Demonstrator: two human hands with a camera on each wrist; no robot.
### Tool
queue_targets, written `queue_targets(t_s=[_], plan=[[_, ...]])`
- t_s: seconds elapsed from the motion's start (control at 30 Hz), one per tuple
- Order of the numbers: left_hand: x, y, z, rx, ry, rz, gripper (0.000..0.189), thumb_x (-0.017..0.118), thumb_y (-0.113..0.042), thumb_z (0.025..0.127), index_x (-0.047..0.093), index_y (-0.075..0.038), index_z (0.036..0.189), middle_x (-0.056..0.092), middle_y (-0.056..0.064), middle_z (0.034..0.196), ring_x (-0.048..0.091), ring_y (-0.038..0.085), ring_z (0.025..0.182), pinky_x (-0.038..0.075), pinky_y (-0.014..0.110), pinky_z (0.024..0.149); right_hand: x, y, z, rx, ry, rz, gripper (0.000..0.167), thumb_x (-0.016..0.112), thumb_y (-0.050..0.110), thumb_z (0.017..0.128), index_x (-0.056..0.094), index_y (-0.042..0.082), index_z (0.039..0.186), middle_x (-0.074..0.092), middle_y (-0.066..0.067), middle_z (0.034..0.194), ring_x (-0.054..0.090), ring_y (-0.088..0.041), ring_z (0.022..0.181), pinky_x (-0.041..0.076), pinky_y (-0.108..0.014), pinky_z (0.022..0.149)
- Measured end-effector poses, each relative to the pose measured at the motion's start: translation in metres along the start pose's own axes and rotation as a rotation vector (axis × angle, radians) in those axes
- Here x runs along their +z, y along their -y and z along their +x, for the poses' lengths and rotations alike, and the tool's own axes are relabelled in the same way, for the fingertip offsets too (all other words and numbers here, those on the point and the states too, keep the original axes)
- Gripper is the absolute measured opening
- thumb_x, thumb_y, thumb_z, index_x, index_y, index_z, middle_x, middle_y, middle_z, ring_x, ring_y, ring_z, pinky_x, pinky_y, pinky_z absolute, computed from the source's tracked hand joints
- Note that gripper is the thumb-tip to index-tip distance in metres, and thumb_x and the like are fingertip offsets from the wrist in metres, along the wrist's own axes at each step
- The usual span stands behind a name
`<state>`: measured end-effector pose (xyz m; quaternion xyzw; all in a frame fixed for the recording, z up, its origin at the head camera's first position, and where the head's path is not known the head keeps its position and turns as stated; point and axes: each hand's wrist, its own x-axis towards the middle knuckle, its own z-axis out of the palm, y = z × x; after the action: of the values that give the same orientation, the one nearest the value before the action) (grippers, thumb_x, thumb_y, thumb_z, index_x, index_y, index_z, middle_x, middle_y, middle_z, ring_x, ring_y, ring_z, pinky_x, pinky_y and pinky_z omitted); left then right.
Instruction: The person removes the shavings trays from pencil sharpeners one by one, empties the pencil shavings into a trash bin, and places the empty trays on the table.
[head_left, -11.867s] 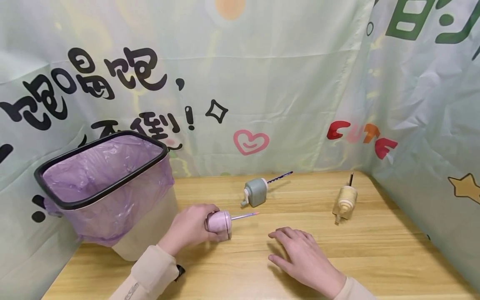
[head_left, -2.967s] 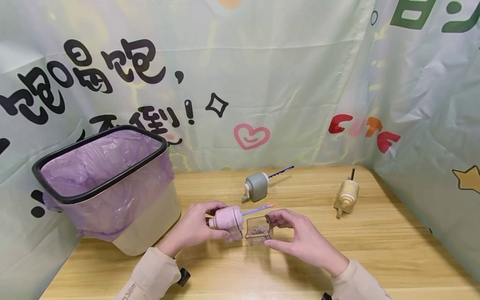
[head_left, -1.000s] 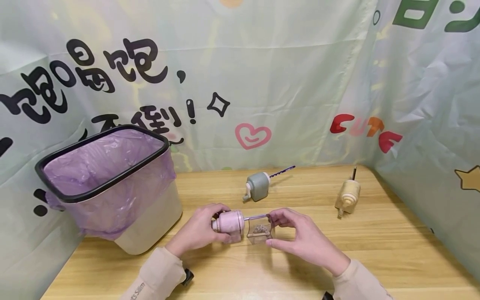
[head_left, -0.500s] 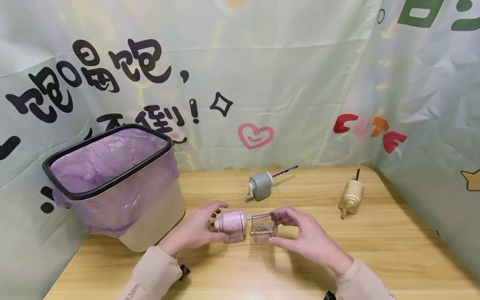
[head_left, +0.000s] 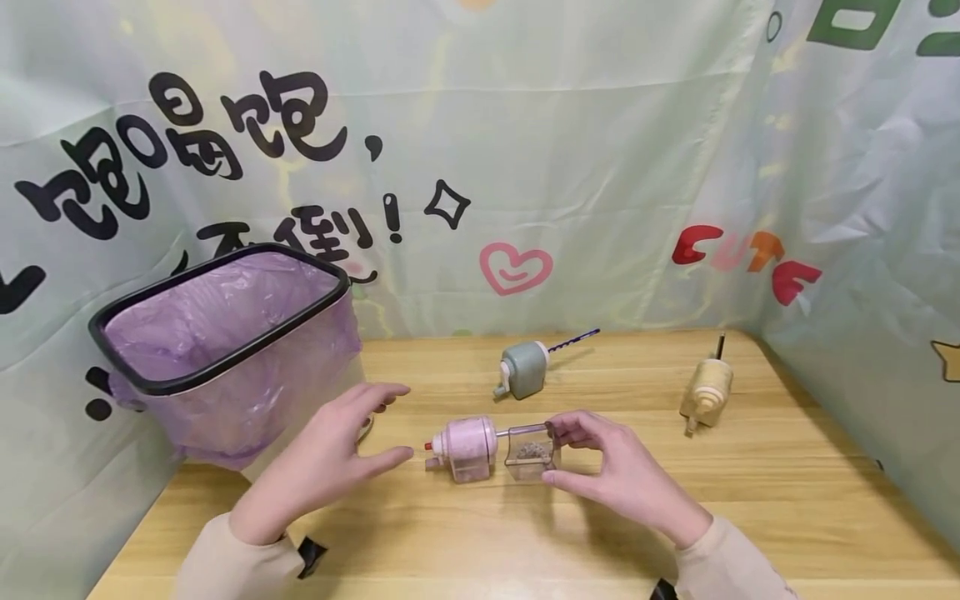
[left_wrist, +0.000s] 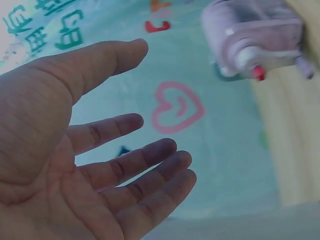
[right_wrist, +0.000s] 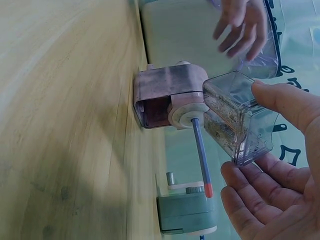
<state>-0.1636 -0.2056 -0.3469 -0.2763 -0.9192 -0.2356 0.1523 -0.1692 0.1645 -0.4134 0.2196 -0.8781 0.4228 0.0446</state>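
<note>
A pink hand-crank pencil sharpener (head_left: 467,446) stands on the table, with a pencil (right_wrist: 201,155) sticking out of its front. My right hand (head_left: 618,471) grips the clear shavings drawer (head_left: 531,457) between thumb and fingers, just right of the sharpener and apart from its body. Grey shavings (right_wrist: 220,117) show inside the drawer. In the right wrist view the sharpener's drawer slot is empty. My left hand (head_left: 326,458) hovers left of the sharpener, fingers spread and holding nothing; the left wrist view shows its bare palm.
A bin (head_left: 347,287) with a purple liner (head_left: 262,417) stands at the left. Further back are a grey-green sharpener (head_left: 523,369) with a dark pencil and a yellow sharpener (head_left: 708,390) at the right. A printed cloth (head_left: 600,167) hangs behind the wooden table (head_left: 450,542).
The drawer came out of the pink sharpener into my right hand. In the last half second my left hand let go of the sharpener and moved left, towards the bin.
</note>
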Motion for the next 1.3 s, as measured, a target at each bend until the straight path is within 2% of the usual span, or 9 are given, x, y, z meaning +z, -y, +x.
queue_targets(t_s=[0.23,0.43,0.57,0.67,0.8,0.9,1.03,1.17,1.3], plan=[[-0.046,-0.018,-0.013,0.045,-0.119,0.052,0.054,0.092,-0.022,0.085,0.069,-0.019,0.135,0.073,-0.008,0.122,0.072,0.011,0.103,0.065,0.033,0.086,0.0,-0.002,0.001,0.006,-0.001,-0.019,0.056,0.092,0.039,0.085,0.069,0.016,0.13,0.076,0.004,0.119,0.073,-0.011,0.11,0.059,-0.043,0.106],[-0.081,-0.025,-0.021,0.075,-0.218,0.062,0.061,0.095,-0.012,0.079,0.071,-0.023,0.134,0.075,-0.008,0.125,0.073,0.005,0.106,0.057,0.01,0.091,-0.002,0.0,0.003,-0.012,-0.022,-0.034,0.054,0.092,0.041,0.085,0.07,0.019,0.129,0.076,0.011,0.116,0.073,-0.01,0.109,0.06,-0.042,0.105],[-0.102,-0.026,-0.028,0.033,-0.279,0.053,0.065,0.096,-0.009,0.077,0.072,-0.027,0.135,0.077,-0.004,0.126,0.069,-0.006,0.106,0.052,0.003,0.092,-0.004,0.003,0.008,-0.041,-0.026,-0.033,0.051,0.091,0.039,0.086,0.069,0.02,0.128,0.076,0.01,0.117,0.074,-0.012,0.109,0.06,-0.043,0.105],[-0.116,-0.024,-0.034,-0.036,-0.331,0.062,0.063,0.097,-0.011,0.078,0.073,-0.03,0.133,0.078,-0.005,0.123,0.067,-0.014,0.104,0.05,0.001,0.091,-0.007,0.007,0.013,-0.048,-0.022,-0.033,0.051,0.091,0.04,0.086,0.069,0.021,0.128,0.076,0.01,0.117,0.074,-0.013,0.111,0.059,-0.044,0.106],[-0.131,-0.016,-0.036,-0.136,-0.398,0.032,0.055,0.095,-0.011,0.082,0.075,-0.03,0.13,0.075,-0.019,0.121,0.068,-0.017,0.099,0.05,0.0,0.086,-0.014,0.012,0.017,-0.036,-0.018,-0.042,0.054,0.091,0.04,0.087,0.067,0.022,0.132,0.075,0.011,0.119,0.073,-0.013,0.113,0.059,-0.045,0.107],[-0.138,-0.007,-0.032,-0.173,-0.466,-0.01,0.048,0.092,-0.007,0.085,0.077,-0.023,0.127,0.072,-0.027,0.118,0.07,-0.018,0.093,0.052,0.001,0.078,-0.022,0.016,0.018,-0.042,-0.036,-0.055,0.054,0.091,0.037,0.087,0.067,0.022,0.133,0.075,0.01,0.12,0.072,-0.013,0.113,0.059,-0.044,0.107],[-0.147,0.004,-0.031,-0.207,-0.574,-0.016,0.042,0.09,-0.004,0.085,0.079,-0.016,0.124,0.074,-0.025,0.115,0.07,-0.016,0.088,0.052,0.0,0.074,-0.03,0.021,0.022,-0.063,-0.051,-0.064,0.051,0.091,0.036,0.088,0.067,0.021,0.13,0.075,0.008,0.12,0.073,-0.014,0.113,0.059,-0.042,0.106],[-0.156,0.021,-0.035,-0.256,-0.644,-0.034,0.042,0.088,-0.002,0.085,0.079,-0.016,0.123,0.073,-0.024,0.116,0.068,-0.009,0.097,0.051,-0.001,0.079,-0.033,0.028,0.031,-0.074,-0.043,-0.063,0.052,0.089,0.037,0.089,0.067,0.017,0.132,0.075,0.003,0.122,0.073,-0.017,0.115,0.058,-0.047,0.107],[-0.163,0.044,-0.041,-0.331,-0.648,-0.05,0.045,0.087,-0.005,0.087,0.076,-0.018,0.129,0.066,-0.028,0.12,0.061,-0.009,0.107,0.048,-0.003,0.084,-0.035,0.036,0.042,-0.082,-0.046,-0.054,0.055,0.09,0.036,0.089,0.067,0.014,0.133,0.076,0.0,0.124,0.074,-0.02,0.116,0.057,-0.05,0.109]])
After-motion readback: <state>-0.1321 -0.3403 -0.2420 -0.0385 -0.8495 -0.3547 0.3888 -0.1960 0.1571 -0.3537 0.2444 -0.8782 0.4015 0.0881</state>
